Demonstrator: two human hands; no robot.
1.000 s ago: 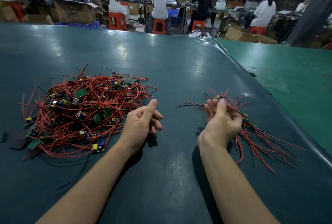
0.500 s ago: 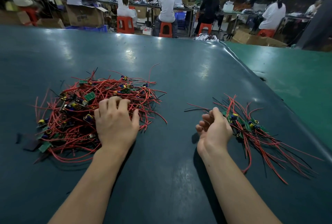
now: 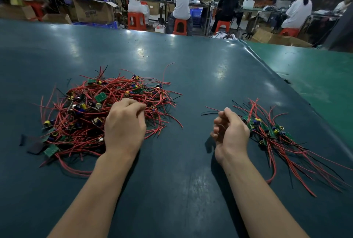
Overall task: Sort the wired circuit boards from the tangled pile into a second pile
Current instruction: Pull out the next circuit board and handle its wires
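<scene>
Tangled pile of red-wired green circuit boards (image 3: 99, 115) at frame left is dug into by curled left hand (image 3: 125, 125), contents unseen; right hand (image 3: 230, 132) loosely curled, empty; neighbouring boards may be dragged by snagged wires.

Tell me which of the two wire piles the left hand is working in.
The big tangled pile on the left; the left hand rests on its near right edge. The smaller pile lies beside the right hand.
</scene>
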